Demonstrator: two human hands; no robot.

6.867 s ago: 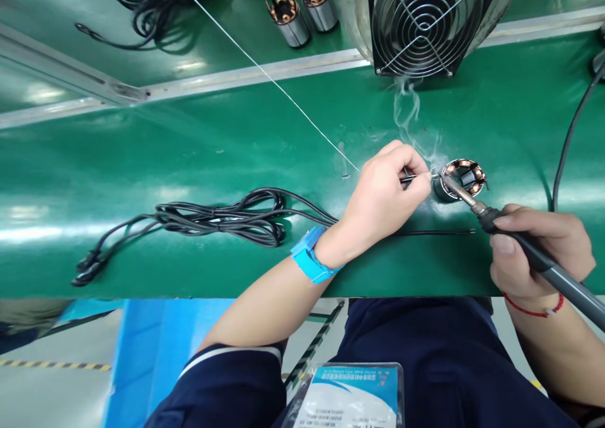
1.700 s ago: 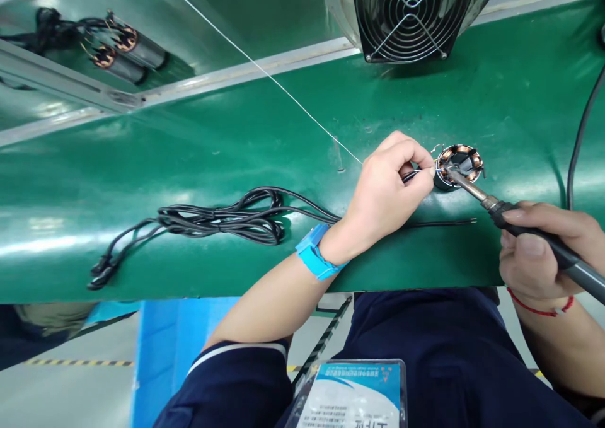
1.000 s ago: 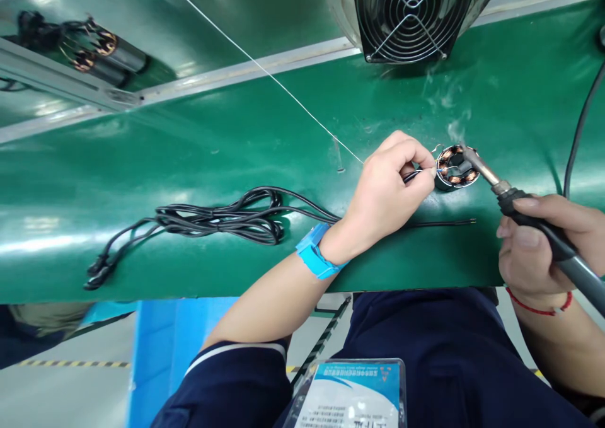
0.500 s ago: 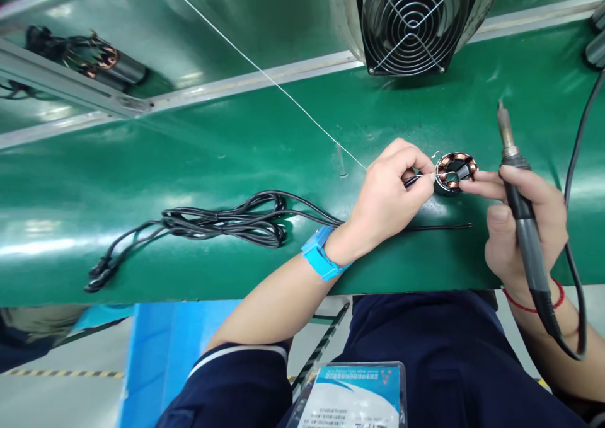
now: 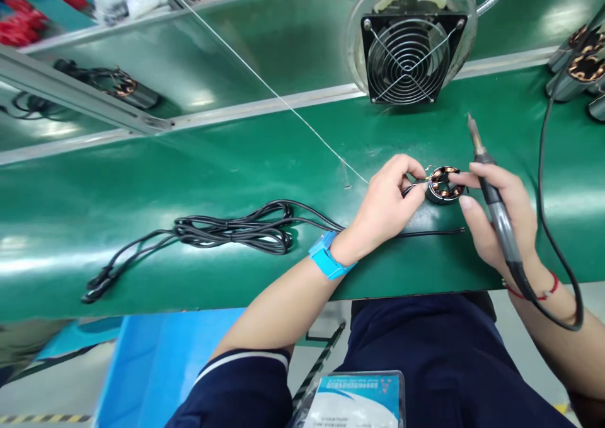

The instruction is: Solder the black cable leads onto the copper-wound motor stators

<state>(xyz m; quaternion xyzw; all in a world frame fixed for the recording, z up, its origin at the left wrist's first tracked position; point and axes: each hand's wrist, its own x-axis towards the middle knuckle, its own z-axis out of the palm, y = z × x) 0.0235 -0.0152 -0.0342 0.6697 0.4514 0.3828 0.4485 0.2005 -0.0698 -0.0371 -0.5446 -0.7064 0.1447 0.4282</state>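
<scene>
My left hand (image 5: 391, 195) is closed, thumb and fingers pinching the thin leads of a black power cable (image 5: 231, 229) at the left rim of a motor stator (image 5: 447, 193). The stator, a dark ring with copper windings, stands on the green bench. A thin silvery strand (image 5: 309, 125) runs down from the upper left to my left hand; its end is hidden. My right hand (image 5: 513, 217) grips a soldering iron (image 5: 501, 226), its tip pointing up and away, above the bench. The index finger of that hand touches the stator's right side.
A small fan with a wire guard (image 5: 407, 62) stands behind the stator. Several wound motor parts (image 5: 579, 69) are at the far right, another motor part (image 5: 137, 94) behind the frame at left. The iron's cord (image 5: 543, 163) loops along the right. A blue bin (image 5: 161, 352) is below the bench edge.
The view has shifted, showing more of the shelf. My right hand and the soldering iron have come left, closer to the stator, and its index finger reaches further over the ring. The left hand keeps its pinch.
</scene>
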